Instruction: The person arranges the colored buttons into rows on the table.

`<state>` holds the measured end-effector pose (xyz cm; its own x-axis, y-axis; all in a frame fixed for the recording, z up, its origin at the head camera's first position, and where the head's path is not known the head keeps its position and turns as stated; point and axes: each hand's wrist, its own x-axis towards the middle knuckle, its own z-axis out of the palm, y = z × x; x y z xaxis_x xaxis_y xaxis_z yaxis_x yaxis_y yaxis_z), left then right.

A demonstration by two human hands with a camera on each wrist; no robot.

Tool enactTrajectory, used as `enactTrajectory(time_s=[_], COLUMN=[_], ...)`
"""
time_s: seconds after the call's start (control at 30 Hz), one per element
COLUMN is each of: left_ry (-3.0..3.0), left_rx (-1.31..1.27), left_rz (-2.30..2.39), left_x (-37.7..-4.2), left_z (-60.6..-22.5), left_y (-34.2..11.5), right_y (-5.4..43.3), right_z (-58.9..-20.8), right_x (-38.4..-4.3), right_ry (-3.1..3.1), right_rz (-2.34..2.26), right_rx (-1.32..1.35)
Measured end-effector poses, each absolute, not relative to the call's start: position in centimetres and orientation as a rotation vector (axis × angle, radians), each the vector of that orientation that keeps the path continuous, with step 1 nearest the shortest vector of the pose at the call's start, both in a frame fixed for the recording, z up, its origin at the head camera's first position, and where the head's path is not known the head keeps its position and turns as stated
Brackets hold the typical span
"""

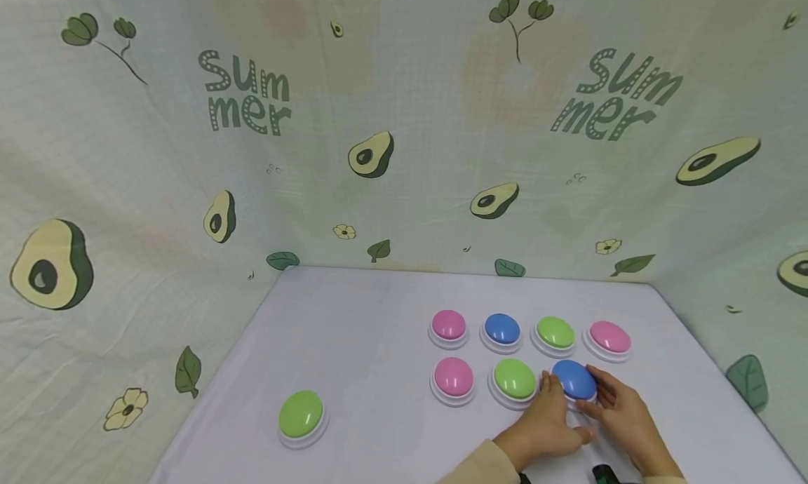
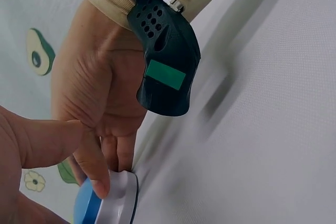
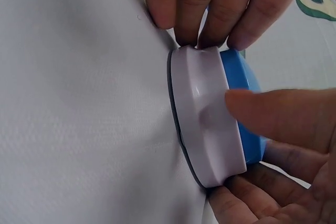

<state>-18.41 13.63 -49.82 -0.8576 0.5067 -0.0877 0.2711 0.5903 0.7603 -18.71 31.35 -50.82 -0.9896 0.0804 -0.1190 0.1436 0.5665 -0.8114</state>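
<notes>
A blue push button (image 1: 574, 379) with a white round base stands in the front row, between both hands. My right hand (image 1: 626, 415) grips it from the right; in the right wrist view its thumb (image 3: 281, 115) lies over the side of the base (image 3: 205, 114) and the other fingers curl round the lower edge. The fairly straight fingers of my left hand (image 1: 548, 426) touch the opposite side of the base, with the thumb held away from it. The base sits at the white tabletop. Directly left of the left fingertips is a green push button (image 1: 514, 379).
A pink button (image 1: 453, 377) stands left in the same row. Behind run a pink (image 1: 449, 325), a blue (image 1: 502, 328), a green (image 1: 555, 332) and another pink button (image 1: 609, 337). One green button (image 1: 301, 414) stands apart at left. A printed cloth (image 1: 429, 119) hangs round the table.
</notes>
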Motion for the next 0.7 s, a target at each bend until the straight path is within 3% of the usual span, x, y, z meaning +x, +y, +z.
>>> enactTrajectory(time_s=[0.37,0.7], left_ry=[2.450,2.491], left_rx=[0.542,0.796], left_rz=[1.290,1.657], left_x=[-17.8,-17.4], left_z=[-48.8,-47.0], left_y=[12.3,8.1], right_y=[30.6,25.9], right_z=[-50.6,-48.3], right_x=[-18.1,-16.3], right_ry=[2.956,3.367], right_rz=[-1.194,-1.201], right_rx=[0.186,0.161])
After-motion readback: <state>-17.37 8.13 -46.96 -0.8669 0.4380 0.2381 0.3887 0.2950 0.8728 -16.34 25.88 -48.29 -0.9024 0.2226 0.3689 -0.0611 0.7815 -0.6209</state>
